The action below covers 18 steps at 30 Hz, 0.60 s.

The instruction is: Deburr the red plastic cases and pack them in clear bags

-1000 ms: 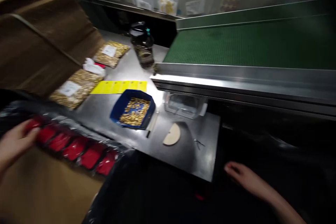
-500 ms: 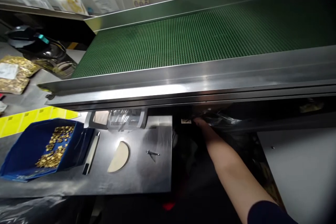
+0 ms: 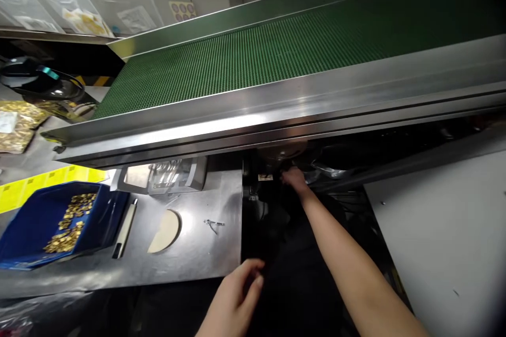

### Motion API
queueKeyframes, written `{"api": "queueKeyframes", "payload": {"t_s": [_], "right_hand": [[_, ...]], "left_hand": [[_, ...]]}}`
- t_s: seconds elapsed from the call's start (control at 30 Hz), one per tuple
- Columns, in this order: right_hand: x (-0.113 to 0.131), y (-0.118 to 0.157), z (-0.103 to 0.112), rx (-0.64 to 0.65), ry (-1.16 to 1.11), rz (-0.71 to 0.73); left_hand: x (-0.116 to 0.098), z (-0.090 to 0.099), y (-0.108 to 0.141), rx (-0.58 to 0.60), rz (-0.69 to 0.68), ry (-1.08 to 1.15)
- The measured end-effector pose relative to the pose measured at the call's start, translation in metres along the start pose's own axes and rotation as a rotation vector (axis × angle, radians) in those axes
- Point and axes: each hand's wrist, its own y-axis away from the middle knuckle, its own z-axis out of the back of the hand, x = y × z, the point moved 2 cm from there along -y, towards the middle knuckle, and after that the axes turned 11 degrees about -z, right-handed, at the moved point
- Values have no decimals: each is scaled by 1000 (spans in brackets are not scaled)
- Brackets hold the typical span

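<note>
My right hand [image 3: 293,179] reaches into the dark space under the conveyor's metal side rail [image 3: 245,121], beside some clear plastic [image 3: 332,171]. Its fingers are in shadow, and I cannot make out whether they hold anything. Near the front edge of the metal table [image 3: 197,263], my left hand [image 3: 241,295] has its thumb and index finger curved apart with nothing between them. A small nail clipper [image 3: 214,223] lies on the table above my left hand. Left of it are a cream half-round piece [image 3: 166,231] and a white-handled tool [image 3: 125,229].
A blue bin [image 3: 23,226] with small gold pieces stands at the left, near yellow labels [image 3: 23,192]. A clear-lidded box [image 3: 174,175] sits under the rail. The green conveyor belt [image 3: 237,58] crosses behind. A bottle [image 3: 47,84] stands back left, and a white surface [image 3: 443,221] lies right.
My left hand has come into view at the bottom centre. The view has shifted, so the table and its items appear further left. My right hand is still under the rail, now more visible.
</note>
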Motion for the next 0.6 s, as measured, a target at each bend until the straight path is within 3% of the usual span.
{"api": "queueKeyframes", "payload": {"t_s": [0.03, 0.17, 0.27, 0.33, 0.47, 0.53, 0.6], "right_hand": [[-4, 6, 4, 29, -63, -6], [-6, 37, 17, 145, -278, 49], [-2, 55, 27, 197, -363, 123], [-3, 61, 34, 202, -398, 183], [-30, 64, 34, 132, -390, 252], [-50, 70, 15, 115, -317, 251], [-67, 82, -19, 149, -216, 270]], "left_hand": [[-4, -11, -24, 28, -13, -46], [-6, -49, -121, -60, -26, -216], [3, -64, -171, -27, -34, -236], [6, -63, -182, 7, -50, -241], [-10, -42, -170, -21, -166, -267], [-32, -30, -165, -69, -254, -269], [-59, -21, -167, -107, -332, -255]]}}
